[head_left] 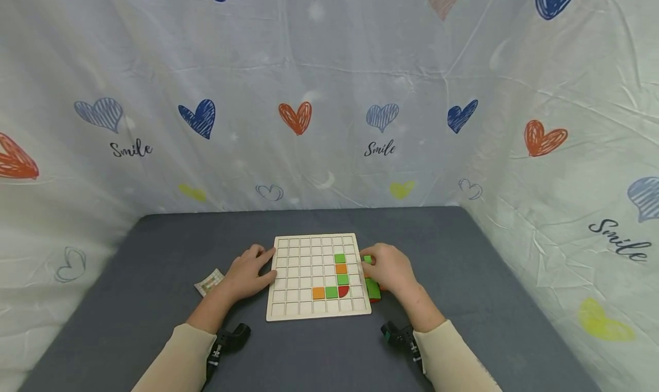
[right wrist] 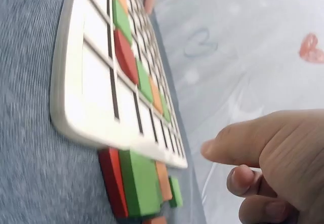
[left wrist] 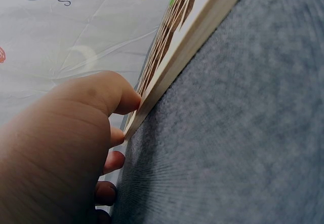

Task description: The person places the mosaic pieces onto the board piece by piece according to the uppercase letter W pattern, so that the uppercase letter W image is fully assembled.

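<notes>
Right wrist view: stack of loose pieces (right wrist: 136, 183), red, green, orange, lying against board edge, mostly hidden under right hand (head_left: 389, 269) in head view. Left wrist view: left hand (left wrist: 61, 148) thumb pressed flat to board side, fingers straight, grasping nothing. Wooden grid board (head_left: 304, 309) flat on grey counter (head_left: 154, 249), between hands; nearly square, slightly longer axis running away from wearer. Orange, green, red tiles set in an L. Right fingers curled beside small green piece (head_left: 368, 259); actual grip cannot be told. Small patterned card (head_left: 209, 281) left of left hand.

Small patterned card (head_left: 209, 281) on grey table (head_left: 154, 266); heart-printed cloth (head_left: 329, 94) behind.
</notes>
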Tool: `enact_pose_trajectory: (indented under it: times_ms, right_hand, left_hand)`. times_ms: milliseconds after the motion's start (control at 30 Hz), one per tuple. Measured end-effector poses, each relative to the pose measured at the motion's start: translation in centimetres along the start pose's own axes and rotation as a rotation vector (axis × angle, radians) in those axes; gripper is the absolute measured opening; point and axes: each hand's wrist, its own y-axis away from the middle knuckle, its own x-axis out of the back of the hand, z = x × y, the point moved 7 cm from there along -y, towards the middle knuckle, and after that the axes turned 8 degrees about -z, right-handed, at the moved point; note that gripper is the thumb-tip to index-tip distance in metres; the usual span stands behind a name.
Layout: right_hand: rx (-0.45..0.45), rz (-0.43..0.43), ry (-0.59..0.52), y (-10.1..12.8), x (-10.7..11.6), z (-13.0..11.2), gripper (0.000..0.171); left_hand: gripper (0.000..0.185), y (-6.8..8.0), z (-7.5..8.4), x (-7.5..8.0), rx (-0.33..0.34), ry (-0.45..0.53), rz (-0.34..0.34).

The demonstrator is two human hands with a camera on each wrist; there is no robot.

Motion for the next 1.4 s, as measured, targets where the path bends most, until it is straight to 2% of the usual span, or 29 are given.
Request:
enact_pose_trajectory:
  times_ms: [367, 700, 967, 1100, 1233, 1400]
  right_hand:
    - [-0.082, -0.035, 0.048, -0.7, -0.9, 2.8, 0.033]
    - [-0.088, -0.03, 0.092, -1.0, -1.2, 3.7, 0.021]
    - [-0.122, -0.063, -0.027, -0.7, 0.9, 4.5, 0.029]
    - [-0.097, -0.077, -0.093, -0.7, 2.0, 3.6, 0.029]
    - [-0.067, -0.101, -0.155, -1.1, 2.5, 1.5, 0.029]
    - [-0.005, -0.132, -0.148, -1.4, 2.4, -1.4, 0.025]
  left_hand:
    - [0.061, 0.1, 0.0, 0.0, -0.004, 0.018, 0.003]
    - [0.062, 0.1, -0.1, 0.2, -0.001, 0.016, 0.014]
    - [0.062, 0.1, 0.0, 0.0, -0.014, 0.021, 0.009]
    - [0.062, 0.1, 0.0, 0.1, -0.012, 0.024, 0.015]
    - [0.062, 0.3, -0.1, 0.1, -0.007, 0.033, 0.015]
    - [0.061, 0.1, -0.1, 0.0, -0.003, 0.031, 0.008]
